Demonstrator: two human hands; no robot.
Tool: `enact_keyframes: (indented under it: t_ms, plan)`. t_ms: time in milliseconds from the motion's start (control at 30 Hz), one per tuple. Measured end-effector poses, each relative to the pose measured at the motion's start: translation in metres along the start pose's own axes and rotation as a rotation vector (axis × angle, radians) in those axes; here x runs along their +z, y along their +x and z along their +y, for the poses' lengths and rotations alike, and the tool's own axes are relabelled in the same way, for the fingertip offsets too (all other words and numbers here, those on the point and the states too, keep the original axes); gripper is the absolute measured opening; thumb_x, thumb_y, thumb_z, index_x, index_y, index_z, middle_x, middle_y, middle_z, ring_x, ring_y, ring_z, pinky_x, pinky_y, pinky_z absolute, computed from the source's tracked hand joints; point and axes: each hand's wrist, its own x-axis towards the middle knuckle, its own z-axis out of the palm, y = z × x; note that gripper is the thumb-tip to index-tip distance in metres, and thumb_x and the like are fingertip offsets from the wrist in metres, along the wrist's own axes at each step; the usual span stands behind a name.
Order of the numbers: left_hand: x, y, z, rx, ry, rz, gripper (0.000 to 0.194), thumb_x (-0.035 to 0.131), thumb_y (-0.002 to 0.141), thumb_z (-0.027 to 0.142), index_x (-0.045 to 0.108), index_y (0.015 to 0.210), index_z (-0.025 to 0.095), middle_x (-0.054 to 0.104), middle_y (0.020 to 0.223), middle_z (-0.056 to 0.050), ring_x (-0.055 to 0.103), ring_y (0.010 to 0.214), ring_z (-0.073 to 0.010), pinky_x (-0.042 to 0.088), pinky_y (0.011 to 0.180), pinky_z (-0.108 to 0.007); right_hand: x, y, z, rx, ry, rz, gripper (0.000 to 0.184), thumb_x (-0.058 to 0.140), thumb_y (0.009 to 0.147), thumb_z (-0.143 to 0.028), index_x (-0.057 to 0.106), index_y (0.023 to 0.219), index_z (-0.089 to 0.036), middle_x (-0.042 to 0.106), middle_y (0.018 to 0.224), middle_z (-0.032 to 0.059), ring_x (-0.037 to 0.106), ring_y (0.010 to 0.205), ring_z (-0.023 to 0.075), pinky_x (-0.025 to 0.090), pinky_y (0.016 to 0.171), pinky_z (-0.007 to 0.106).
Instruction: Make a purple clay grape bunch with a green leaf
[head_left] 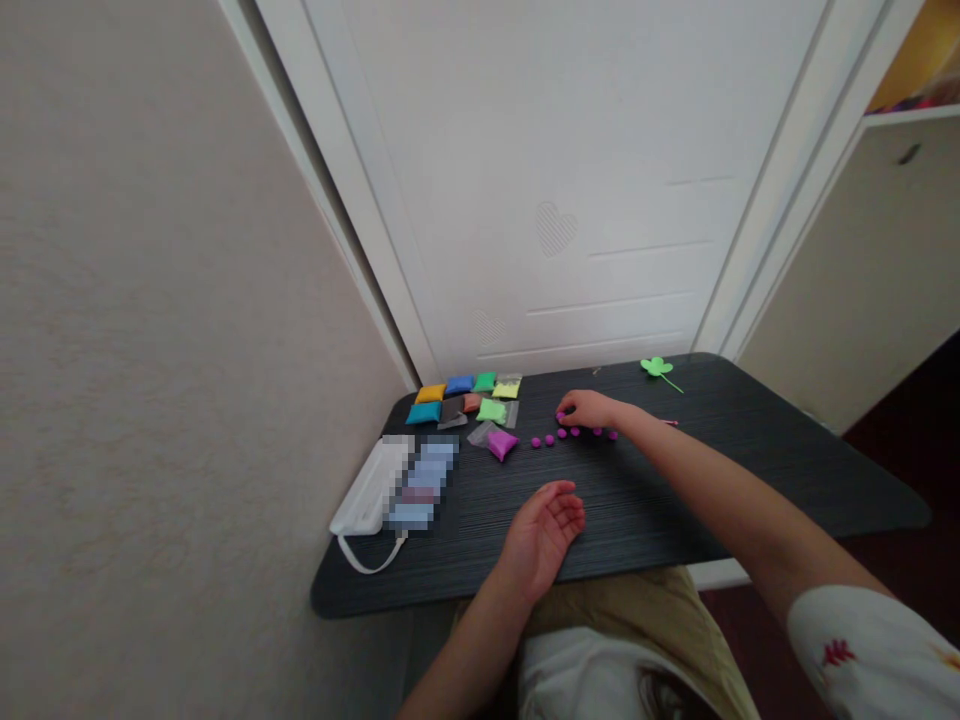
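Observation:
My right hand (589, 408) reaches over the dark table with thumb and fingers pinched on a small purple clay ball (560, 416). Just below it, several more purple clay balls (550, 440) lie in a loose row, partly shadowed by the hand. At the left end of that row is a packet of purple clay (501, 443) with its clear wrapper spread open. My left hand (546, 530) rests palm up near the table's front edge. Its fingers are loosely bent and apart from the thumb, with nothing in them.
Several coloured clay packets (424, 413) sit at the back left. A white power bank (373, 485) with a cable and a blurred phone (425, 485) lie at the left. A green clover shape (657, 367) and a thin pink stick (670, 422) are at the right. A white door (600, 170) stands behind.

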Motion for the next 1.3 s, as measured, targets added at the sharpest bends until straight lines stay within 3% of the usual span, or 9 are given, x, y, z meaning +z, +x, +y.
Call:
enact_keyframes:
  t_ms: [533,767,1000,1300]
  plan:
    - [0.0,-0.001,0.0,0.007,0.0,-0.001,0.019,0.049,0.079,0.023,0.06,0.089,0.01,0.064,0.075,-0.006,0.059,0.07,-0.0127,0.043,0.07,-0.027,-0.001,0.0,0.0,-0.015,0.057,-0.043,0.025,0.049,0.077,-0.026,0.067,0.093,-0.021,0.066,0.102,0.0012,0.057,0.098,0.0171,0.04,0.088,0.023]
    - [0.002,-0.001,0.001,0.015,0.007,0.006,0.019,0.051,0.077,0.023,0.06,0.089,0.011,0.064,0.074,-0.006,0.059,0.07,-0.0126,0.043,0.07,-0.027,-0.006,-0.004,0.016,0.117,0.101,0.09,0.035,0.034,0.085,-0.028,0.059,0.108,-0.016,0.061,0.111,0.0046,0.056,0.1,0.0156,0.04,0.088,0.025]
    - [0.004,-0.002,0.001,0.012,0.018,0.001,0.019,0.051,0.077,0.024,0.06,0.088,0.011,0.064,0.074,-0.006,0.059,0.07,-0.0125,0.043,0.07,-0.027,-0.009,-0.005,0.011,0.083,0.032,0.07,0.03,0.053,0.075,-0.03,0.063,0.1,-0.018,0.066,0.099,0.0052,0.06,0.09,0.0195,0.044,0.081,0.027]
    - [0.001,-0.001,0.001,0.005,0.004,-0.014,0.019,0.051,0.077,0.023,0.059,0.089,0.011,0.063,0.075,-0.006,0.058,0.071,-0.0123,0.043,0.07,-0.026,-0.018,-0.011,0.009,-0.002,-0.049,0.001,0.031,0.055,0.071,-0.02,0.064,0.101,-0.022,0.064,0.105,0.0024,0.058,0.096,0.0194,0.042,0.084,0.026]
